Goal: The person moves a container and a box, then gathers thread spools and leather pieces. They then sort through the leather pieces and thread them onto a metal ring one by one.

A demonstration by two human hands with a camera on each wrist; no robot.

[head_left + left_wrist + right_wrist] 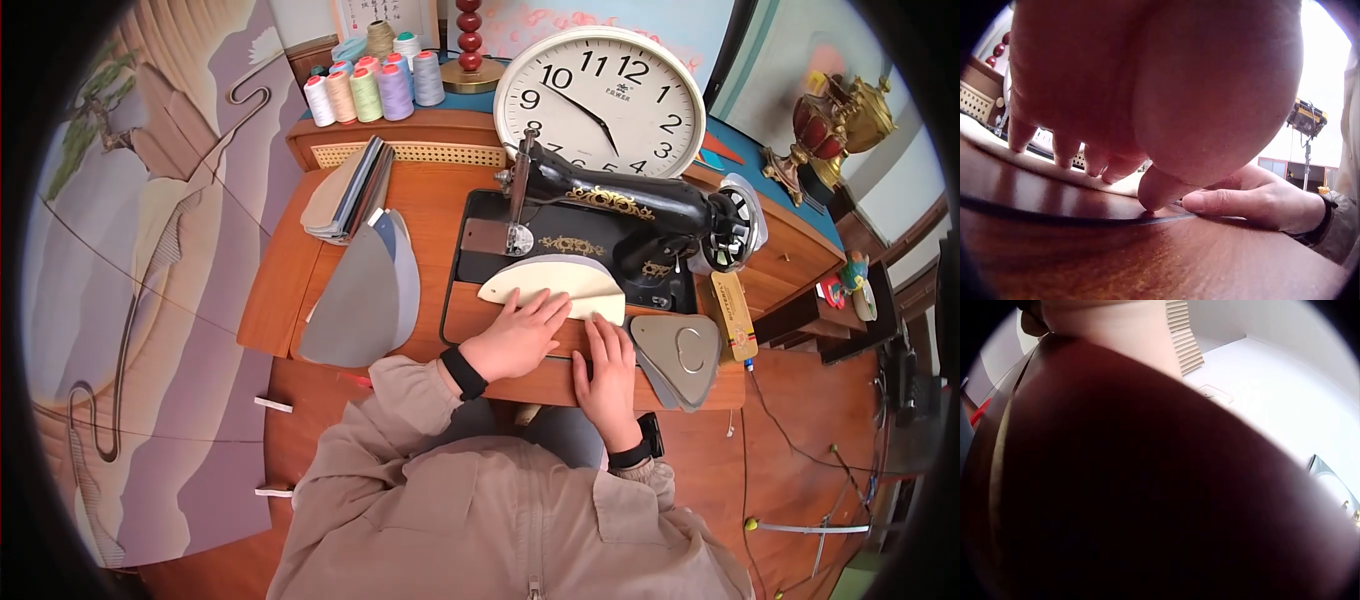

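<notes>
A cream half-round piece (522, 274) lies at the front of the black sewing machine (610, 190), a greyish layer showing along its far edge. My left hand (522, 335) rests on it with fingers extended and spread. In the left wrist view, the left fingertips (1019, 140) press along the cream strip and the thumb touches the wood. My right hand (606, 375) lies beside it, fingers pointing forward, fingertips at the piece's near right edge. The right wrist view is mostly filled by the dark, blurred hand.
Grey cut pieces (355, 290) lie left; more stacked pieces (345, 190) sit behind them. Right of my hands are grey-brown pieces (655, 345) with a metal ring-like item (692, 350) on top, beside a yellow box (735, 315). Thread spools (365, 90) and a clock (600, 100) stand behind.
</notes>
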